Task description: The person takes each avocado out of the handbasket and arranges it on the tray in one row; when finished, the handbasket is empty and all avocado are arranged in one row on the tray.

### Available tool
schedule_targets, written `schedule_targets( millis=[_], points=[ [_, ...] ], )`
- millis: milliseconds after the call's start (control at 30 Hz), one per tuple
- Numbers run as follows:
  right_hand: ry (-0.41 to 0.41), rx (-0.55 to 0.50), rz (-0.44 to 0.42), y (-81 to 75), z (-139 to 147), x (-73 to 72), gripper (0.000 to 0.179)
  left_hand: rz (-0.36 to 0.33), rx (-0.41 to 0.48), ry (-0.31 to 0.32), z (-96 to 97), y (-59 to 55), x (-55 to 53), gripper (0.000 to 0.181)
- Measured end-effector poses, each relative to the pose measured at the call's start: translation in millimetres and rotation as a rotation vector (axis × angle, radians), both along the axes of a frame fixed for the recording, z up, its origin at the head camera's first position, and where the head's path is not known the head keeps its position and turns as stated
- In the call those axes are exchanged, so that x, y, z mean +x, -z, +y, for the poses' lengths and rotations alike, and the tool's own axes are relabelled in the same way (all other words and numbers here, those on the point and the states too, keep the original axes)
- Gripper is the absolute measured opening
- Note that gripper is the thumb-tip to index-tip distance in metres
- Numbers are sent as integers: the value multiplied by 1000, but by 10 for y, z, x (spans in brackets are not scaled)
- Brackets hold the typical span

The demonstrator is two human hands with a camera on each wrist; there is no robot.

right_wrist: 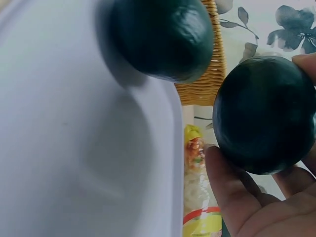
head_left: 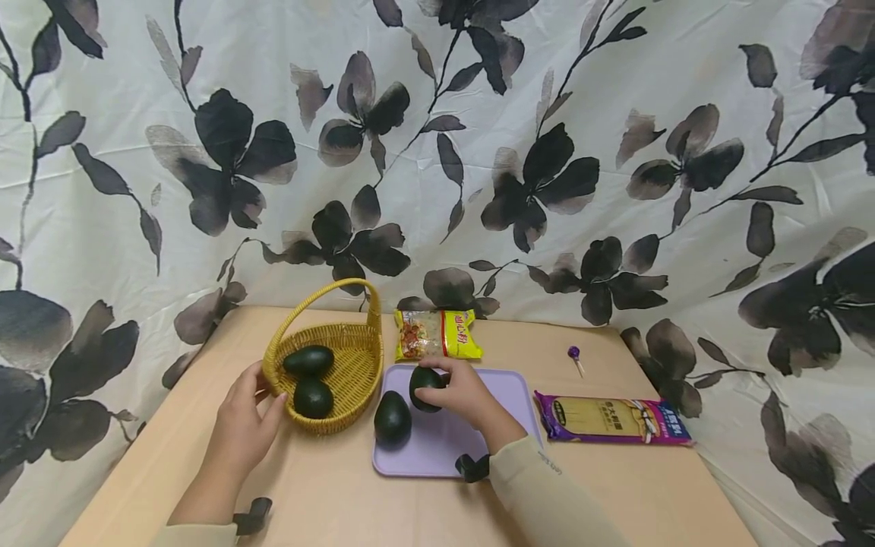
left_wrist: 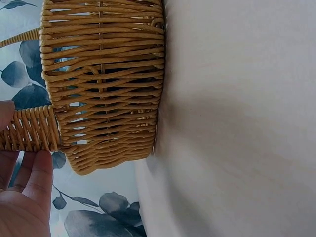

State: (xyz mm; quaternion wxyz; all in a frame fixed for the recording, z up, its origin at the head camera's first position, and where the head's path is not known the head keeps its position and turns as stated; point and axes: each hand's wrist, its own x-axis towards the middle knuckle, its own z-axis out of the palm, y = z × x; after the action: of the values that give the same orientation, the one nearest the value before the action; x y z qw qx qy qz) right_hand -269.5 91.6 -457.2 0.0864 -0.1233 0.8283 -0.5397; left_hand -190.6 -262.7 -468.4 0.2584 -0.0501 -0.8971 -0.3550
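Observation:
A yellow wicker basket (head_left: 355, 380) stands on the table at the left, holding two dark green avocados, one (head_left: 309, 362) behind the other (head_left: 313, 398). My left hand (head_left: 239, 425) grips the base of its handle (left_wrist: 29, 129), thumb on one side and fingers on the other. Over the lilac tray (head_left: 472, 448), my right hand (head_left: 465, 391) holds an avocado (right_wrist: 265, 114) between thumb and fingers. That avocado looks raised off the tray, with a shadow below it in the right wrist view. Another avocado (head_left: 393, 419) lies on the tray's left side.
Behind the tray lies a yellow food packet (head_left: 437, 334). To the right are a purple noodle packet (head_left: 611, 418) and a small purple lollipop (head_left: 574, 353). A floral cloth (head_left: 437, 190) hangs along the table's back edge.

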Motion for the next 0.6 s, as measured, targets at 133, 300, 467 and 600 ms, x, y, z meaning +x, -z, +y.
schedule_targets(
  millis=[133, 300, 467, 600],
  points=[
    [5, 12, 34, 79, 23, 43, 51, -6, -5, -1, 2, -9, 9, 61],
    [13, 32, 57, 148, 32, 100, 52, -8, -5, -1, -10, 5, 9, 61],
    [28, 56, 51, 207, 30, 163, 55, -6, -7, 5, -14, 17, 10, 62],
    [32, 71, 65, 258, 33, 210, 57, -5, -4, 13, -7, 16, 6, 61]
  ],
)
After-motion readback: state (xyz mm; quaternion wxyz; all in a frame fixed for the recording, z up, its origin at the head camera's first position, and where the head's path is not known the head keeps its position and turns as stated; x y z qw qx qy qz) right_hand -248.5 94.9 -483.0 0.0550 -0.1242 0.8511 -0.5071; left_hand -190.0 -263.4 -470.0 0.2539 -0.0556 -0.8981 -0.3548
